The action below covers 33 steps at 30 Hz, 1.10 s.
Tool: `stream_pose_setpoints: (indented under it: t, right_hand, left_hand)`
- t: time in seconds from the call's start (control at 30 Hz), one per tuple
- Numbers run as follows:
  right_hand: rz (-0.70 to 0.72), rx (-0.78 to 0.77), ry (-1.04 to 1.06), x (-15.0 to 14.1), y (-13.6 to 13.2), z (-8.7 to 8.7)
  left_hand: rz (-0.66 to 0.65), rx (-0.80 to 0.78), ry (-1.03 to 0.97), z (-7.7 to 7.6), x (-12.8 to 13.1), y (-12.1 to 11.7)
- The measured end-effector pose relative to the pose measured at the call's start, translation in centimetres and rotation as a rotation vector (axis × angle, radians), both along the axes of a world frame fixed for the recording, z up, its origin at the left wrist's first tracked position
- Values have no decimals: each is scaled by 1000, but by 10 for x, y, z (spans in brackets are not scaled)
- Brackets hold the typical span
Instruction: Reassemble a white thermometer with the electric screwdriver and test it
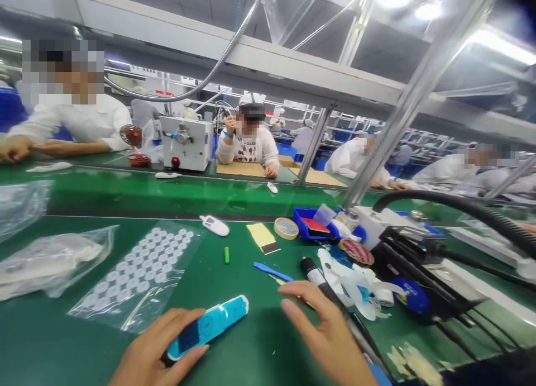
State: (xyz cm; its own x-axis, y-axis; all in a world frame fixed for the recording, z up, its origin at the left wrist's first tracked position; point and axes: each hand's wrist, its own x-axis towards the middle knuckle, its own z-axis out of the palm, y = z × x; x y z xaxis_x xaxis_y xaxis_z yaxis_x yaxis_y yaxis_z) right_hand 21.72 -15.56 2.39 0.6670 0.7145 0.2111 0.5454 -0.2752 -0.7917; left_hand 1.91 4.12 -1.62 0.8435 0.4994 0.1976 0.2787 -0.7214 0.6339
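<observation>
A slim handheld device (213, 325) with a light-blue face, a dark screen and a white edge lies in the grip of my left hand (161, 341). My fingers hold it near its dark-screen end, and its far end points up to the right. To its right, my right hand (322, 324) hovers with thumb and fingers apart, holding nothing. Just beyond those fingers are a blue flat stick (272, 271) and a thin pointed tool, partly hidden by the hand. A black cylindrical tool (312, 271) lies beside them. Further off sits a small green piece (226, 255).
A clear bag of round white discs (142, 266) lies at left. Beyond are a white device (215, 225), yellow card (262, 238), tape roll (286, 228) and blue bin (310, 224). Black equipment (419, 268) with cables stands at right. Several co-workers sit across the green conveyor (234, 193).
</observation>
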Motion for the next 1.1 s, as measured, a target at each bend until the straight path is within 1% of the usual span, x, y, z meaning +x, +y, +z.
stream_pose_setpoints:
  t: [0.07, 0.13, 0.2, 0.27, 0.43, 0.57, 0.73, 0.83, 0.97, 1.1]
  right_hand:
    - [207, -16, 48, -13, 28, -2]
    - [355, -37, 50, -18, 51, -3]
    - [461, -85, 38, -17, 67, -2]
    - [515, -143, 24, -16, 76, 0]
    - [505, -227, 54, -13, 79, 4]
    - [495, -245, 78, -16, 76, 9]
    - [468, -275, 65, -20, 68, 15]
    - [442, -272, 117, -19, 63, 11]
    - [329, -243, 193, -13, 60, 0]
    - [329, -209, 250, -8, 59, -8]
  left_hand:
    - [-36, -29, 52, 4, -1, 0]
    - [-53, -41, 64, 5, -1, 0]
    - [-73, -39, 49, 7, 0, -1]
    - [-84, -41, 35, 8, 0, -2]
    - [-101, -50, 41, 11, 1, -3]
    - [-132, -37, 47, 12, 0, -4]
    - [-117, -47, 38, 13, -1, -5]
    - [-91, -29, 17, 11, -1, -5]
    - [-46, -24, 35, 7, -2, -4]
    - [-30, -67, 80, 5, -3, -4]
